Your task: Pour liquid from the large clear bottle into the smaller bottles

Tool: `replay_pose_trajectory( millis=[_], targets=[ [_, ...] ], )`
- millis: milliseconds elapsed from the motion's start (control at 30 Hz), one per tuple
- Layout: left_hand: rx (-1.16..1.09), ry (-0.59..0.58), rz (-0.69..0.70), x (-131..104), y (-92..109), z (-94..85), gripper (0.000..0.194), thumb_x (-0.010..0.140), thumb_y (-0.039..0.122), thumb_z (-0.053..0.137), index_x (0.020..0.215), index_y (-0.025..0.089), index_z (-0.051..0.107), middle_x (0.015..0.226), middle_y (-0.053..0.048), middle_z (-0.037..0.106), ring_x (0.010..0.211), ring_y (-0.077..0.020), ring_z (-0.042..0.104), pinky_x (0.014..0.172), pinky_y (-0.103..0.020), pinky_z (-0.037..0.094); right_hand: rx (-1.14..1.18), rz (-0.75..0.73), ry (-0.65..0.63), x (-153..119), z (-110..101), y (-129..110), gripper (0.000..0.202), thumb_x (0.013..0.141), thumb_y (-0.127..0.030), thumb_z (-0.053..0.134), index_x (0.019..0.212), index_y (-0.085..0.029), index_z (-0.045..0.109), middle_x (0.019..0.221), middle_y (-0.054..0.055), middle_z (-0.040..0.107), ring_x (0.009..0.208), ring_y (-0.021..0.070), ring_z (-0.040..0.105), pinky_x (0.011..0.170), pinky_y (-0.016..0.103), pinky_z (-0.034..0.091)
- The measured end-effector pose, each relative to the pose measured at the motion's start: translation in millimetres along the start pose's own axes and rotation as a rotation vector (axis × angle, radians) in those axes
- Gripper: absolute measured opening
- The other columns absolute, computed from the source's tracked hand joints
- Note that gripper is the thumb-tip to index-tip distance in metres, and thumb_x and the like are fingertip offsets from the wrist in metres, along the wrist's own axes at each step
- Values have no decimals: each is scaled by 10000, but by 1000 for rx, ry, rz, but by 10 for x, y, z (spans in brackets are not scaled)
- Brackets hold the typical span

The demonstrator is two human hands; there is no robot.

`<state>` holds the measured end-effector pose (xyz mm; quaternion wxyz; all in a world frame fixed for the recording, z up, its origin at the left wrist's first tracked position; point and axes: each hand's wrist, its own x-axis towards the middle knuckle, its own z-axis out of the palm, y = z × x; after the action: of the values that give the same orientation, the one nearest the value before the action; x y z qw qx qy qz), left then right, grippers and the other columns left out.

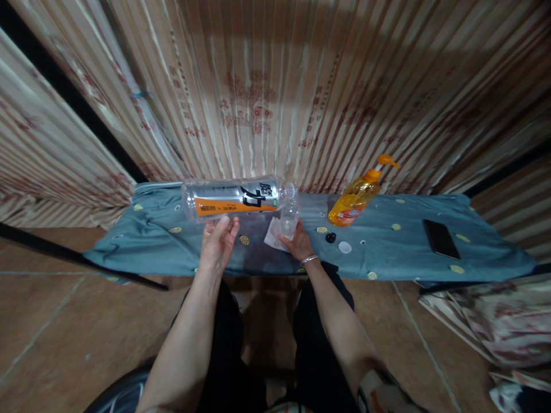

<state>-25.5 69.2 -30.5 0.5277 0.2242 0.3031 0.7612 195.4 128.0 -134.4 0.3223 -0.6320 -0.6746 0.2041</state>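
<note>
A large clear plastic bottle with a silver and orange label lies sideways over the cloth, its neck pointing right. My left hand is at its near lower side, palm turned up, thumb and fingertips against it; the exact grip is partly hidden. By the large bottle's mouth is a small clear plastic bottle, with my right hand closed around its lower part. A folded white tissue shows beside the right fingers. Whether the two bottles touch at the neck I cannot tell.
An orange pump bottle stands to the right. Near it lie a small black cap and a white disc. A black phone-like slab rests farther right on the blue-green cloth. A pleated curtain hangs behind.
</note>
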Motion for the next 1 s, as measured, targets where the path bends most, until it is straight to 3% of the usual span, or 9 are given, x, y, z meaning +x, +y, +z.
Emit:
replay_pose_trajectory(
  millis=[267, 567, 1000],
  targets=[
    [-7, -10, -2, 0, 8, 9, 445, 496, 274, 1015, 811, 207, 707, 841, 24, 762, 754, -113, 733, 757, -208, 601, -2, -28, -13, -3, -11, 4, 840, 825, -294, 782, 1520, -217, 315, 1386, 187, 668, 1198, 296, 705, 1037, 502, 563],
    [-11, 11, -3, -9, 19, 38, 447, 465, 269, 1021, 768, 208, 698, 829, 21, 765, 740, -118, 733, 727, -203, 604, -26, 15, -24, -6, -37, -41, 867, 814, -316, 790, 1519, -131, 321, 1367, 233, 672, 1235, 323, 688, 1059, 469, 552],
    [-36, 53, -42, -40, 59, 110, 516, 349, 257, 1046, 748, 195, 724, 771, 39, 767, 686, -103, 736, 674, -161, 603, -27, 8, 2, -4, 1, -8, 864, 806, -309, 793, 1515, -169, 320, 1370, 206, 677, 1219, 319, 698, 1043, 454, 560]
  ],
)
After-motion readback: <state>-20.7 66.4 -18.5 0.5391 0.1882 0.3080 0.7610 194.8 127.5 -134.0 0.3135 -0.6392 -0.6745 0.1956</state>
